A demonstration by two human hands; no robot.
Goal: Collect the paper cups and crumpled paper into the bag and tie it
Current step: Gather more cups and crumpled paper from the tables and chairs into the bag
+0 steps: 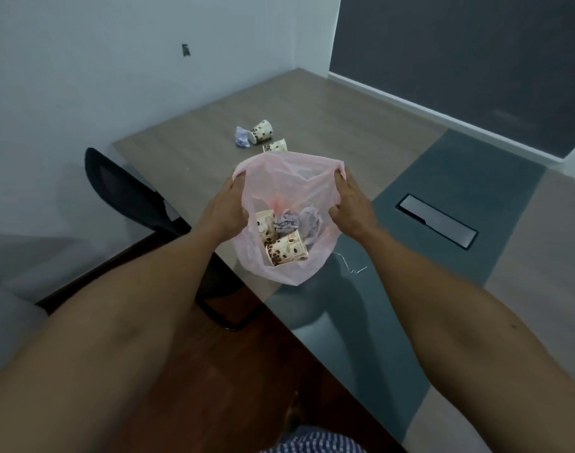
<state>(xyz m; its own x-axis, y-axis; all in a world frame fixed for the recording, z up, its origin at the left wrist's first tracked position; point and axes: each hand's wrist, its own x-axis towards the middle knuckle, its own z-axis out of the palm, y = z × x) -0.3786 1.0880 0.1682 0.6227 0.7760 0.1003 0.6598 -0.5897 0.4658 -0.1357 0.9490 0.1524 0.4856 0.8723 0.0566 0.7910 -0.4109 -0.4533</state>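
Note:
A thin pink plastic bag [281,181] hangs open over the near edge of the table [188,152]. My left hand [225,207] grips its left rim and my right hand [349,204] grips its right rim. Inside lie two spotted paper cups [287,251] and balls of crumpled paper [287,220]. Farther back on the table, two more spotted paper cups lie on their sides, one [262,130] behind the other [275,146]. A crumpled paper [242,137] sits just left of them.
A black office chair [125,191] stands at the table's left side. A dark metal cable hatch [438,220] is set into the grey-green strip on the right. A thin white thread [353,268] lies near the bag. White walls stand behind.

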